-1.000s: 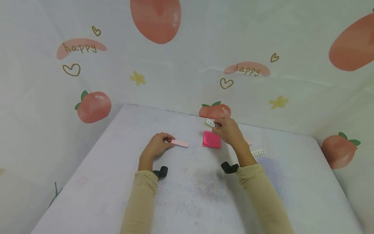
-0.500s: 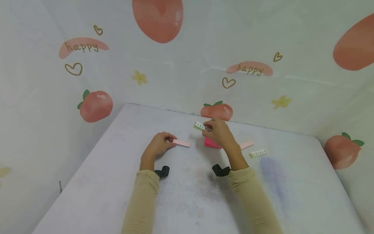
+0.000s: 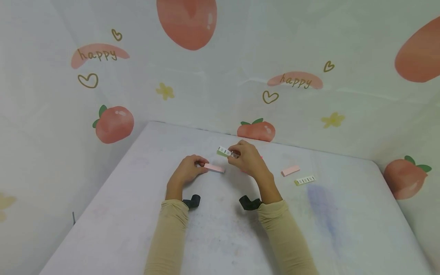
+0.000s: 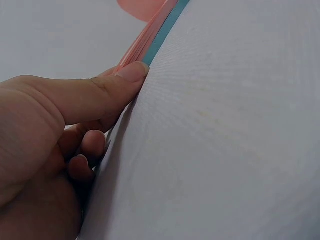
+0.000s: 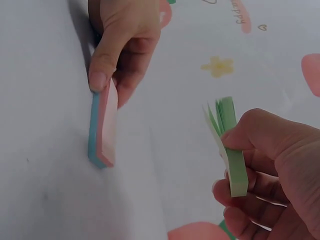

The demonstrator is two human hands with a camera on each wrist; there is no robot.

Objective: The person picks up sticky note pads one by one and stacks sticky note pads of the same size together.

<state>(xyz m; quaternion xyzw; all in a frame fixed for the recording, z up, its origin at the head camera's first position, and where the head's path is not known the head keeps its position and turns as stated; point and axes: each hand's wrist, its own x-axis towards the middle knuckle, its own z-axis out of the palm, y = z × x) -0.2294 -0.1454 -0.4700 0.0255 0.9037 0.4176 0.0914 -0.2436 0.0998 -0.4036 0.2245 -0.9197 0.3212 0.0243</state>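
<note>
My left hand (image 3: 187, 170) pinches one end of a narrow sticky note pad (image 3: 214, 168) at the table surface. The right wrist view shows pink sheets (image 5: 110, 125) on that pad with a blue layer (image 5: 93, 131) beneath. In my right hand (image 3: 249, 159), thumb and fingers grip a narrow green sticky note pad (image 5: 236, 165) with a white, dark-marked face. Some of its sheets fan apart at one end. It is raised above the table, just beyond the pink-and-blue pad and apart from it. The right hand hides most of a bright pink square pad.
To the right on the white table (image 3: 220, 236) lie a pale pink strip pad (image 3: 290, 170) and a white-and-green pad (image 3: 305, 180) with dark marks. A printed fabric wall (image 3: 206, 88) rises behind the table. Black wrist mounts (image 3: 249, 203) stick out inward from both forearms.
My right hand has moved left with the green pad, toward the left hand. It now covers the bright pink square and uncovers the two pads at right. The left hand keeps its hold.
</note>
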